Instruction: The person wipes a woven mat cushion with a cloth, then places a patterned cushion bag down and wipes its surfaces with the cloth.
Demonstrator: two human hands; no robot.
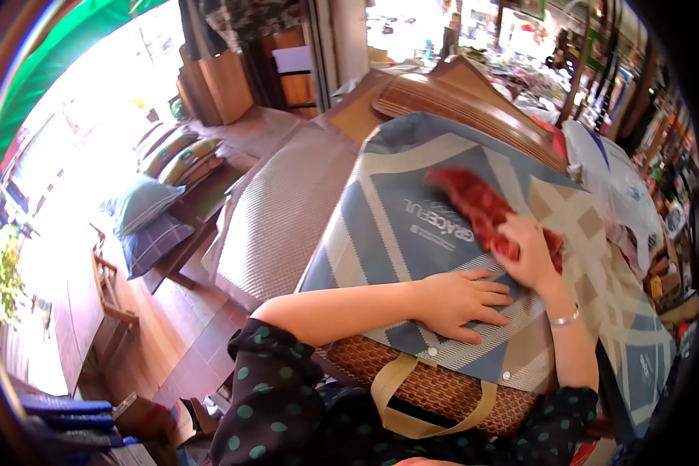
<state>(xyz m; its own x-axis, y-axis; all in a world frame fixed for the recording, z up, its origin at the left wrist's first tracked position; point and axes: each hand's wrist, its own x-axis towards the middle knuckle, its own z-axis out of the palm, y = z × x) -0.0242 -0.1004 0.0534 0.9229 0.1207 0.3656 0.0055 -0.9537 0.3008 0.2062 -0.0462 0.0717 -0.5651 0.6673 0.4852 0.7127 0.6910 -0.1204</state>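
Note:
A blue-grey patterned bag (373, 233) with printed white lettering lies flat in front of me, over a brown woven case (443, 388) with beige handles (392, 423). My left hand (462, 305) rests palm down on the bag near its lower edge, fingers spread, holding nothing. Further right, my right hand (526, 252) has its fingers bent round a red cloth (474, 202). The cloth stretches up and left over the bag beside the lettering, and its far end is blurred.
A brown textured mat (287, 210) lies left of the bag. Beyond it, cushions (144, 206) sit on a wooden bench. Rolled slatted material (458, 113) is behind the bag, and a white plastic bag (610, 182) stands at the right.

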